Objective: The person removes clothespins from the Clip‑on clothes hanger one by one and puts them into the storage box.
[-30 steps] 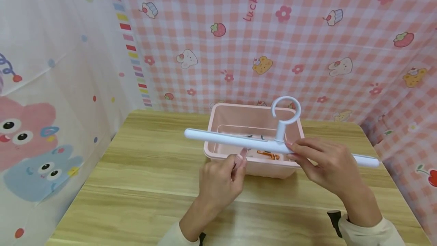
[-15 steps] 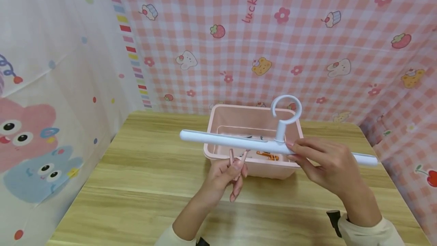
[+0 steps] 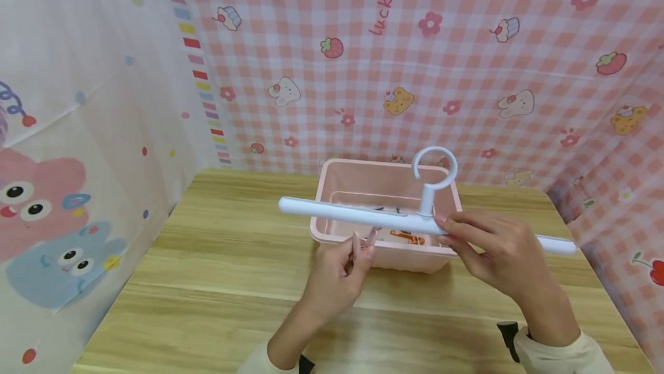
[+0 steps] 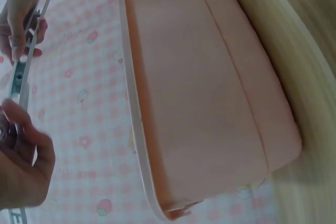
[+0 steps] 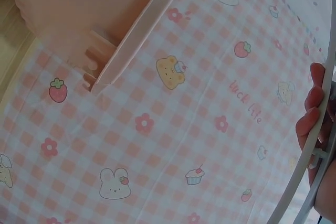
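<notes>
My right hand (image 3: 495, 250) pinches a pale blue clothes hanger (image 3: 353, 212) between thumb and fingers, just right of its ring-shaped hook. The hanger spans the pink bin, held level above its front. My left hand (image 3: 334, 276) stays lower, before the bin's front rim, with thumb and fingers closed on a small pink clothes peg (image 3: 371, 237) whose two slim ends point up under the bar. In the left wrist view the left hand (image 4: 31, 156) is beside the hanger's bar (image 4: 39, 19). The hanger's slotted rail (image 5: 303, 182) crosses the right edge of the right wrist view.
The pink bin (image 3: 339, 172) stands at the back of the wooden table (image 3: 228, 259). Inside it lie an orange clip (image 3: 407, 237) and a few small dark pieces. A pink checked cloth (image 3: 358, 74) hangs behind, with a white patterned cloth (image 3: 104, 149) on the left.
My left hand first turned to show the peg's spread ends with fingers loosened, then turned back and closed round it. The hanger shifted slightly left and back; the right hand keeps its hold.
</notes>
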`<action>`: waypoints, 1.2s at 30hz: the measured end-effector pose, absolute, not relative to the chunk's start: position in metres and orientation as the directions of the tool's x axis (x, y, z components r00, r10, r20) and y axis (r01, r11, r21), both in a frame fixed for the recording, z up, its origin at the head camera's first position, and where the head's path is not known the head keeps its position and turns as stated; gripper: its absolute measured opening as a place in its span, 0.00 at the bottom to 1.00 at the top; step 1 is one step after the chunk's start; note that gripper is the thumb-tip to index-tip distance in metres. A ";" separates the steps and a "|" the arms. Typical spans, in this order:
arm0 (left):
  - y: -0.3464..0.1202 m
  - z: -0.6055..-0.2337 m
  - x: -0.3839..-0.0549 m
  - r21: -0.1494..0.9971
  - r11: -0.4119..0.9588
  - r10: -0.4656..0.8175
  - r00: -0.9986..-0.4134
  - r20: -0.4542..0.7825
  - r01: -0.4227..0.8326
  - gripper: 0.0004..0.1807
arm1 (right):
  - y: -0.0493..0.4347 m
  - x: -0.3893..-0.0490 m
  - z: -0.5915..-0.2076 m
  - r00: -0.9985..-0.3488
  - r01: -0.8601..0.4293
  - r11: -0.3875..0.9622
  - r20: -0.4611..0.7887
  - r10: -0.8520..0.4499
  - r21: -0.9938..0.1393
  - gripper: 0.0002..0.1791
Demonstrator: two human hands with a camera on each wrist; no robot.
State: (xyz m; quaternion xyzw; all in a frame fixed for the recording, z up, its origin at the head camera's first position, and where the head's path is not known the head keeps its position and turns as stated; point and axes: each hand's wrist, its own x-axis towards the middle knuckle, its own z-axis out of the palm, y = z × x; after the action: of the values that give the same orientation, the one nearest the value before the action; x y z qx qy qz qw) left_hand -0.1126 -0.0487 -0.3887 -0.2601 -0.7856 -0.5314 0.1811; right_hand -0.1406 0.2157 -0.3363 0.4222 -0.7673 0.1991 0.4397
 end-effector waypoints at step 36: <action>-0.048 -0.385 -0.111 0.860 0.112 0.275 -0.847 0.455 0.498 0.18 | 0.216 -0.140 -0.337 -0.267 -0.820 0.570 0.847 -0.460 0.051 0.25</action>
State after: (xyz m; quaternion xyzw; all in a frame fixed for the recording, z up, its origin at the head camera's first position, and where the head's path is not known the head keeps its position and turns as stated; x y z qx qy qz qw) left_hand -0.1105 -0.0481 -0.3853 -0.2614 -0.7401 -0.6129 0.0910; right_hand -0.1396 0.2156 -0.3370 0.4160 -0.7691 0.2046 0.4399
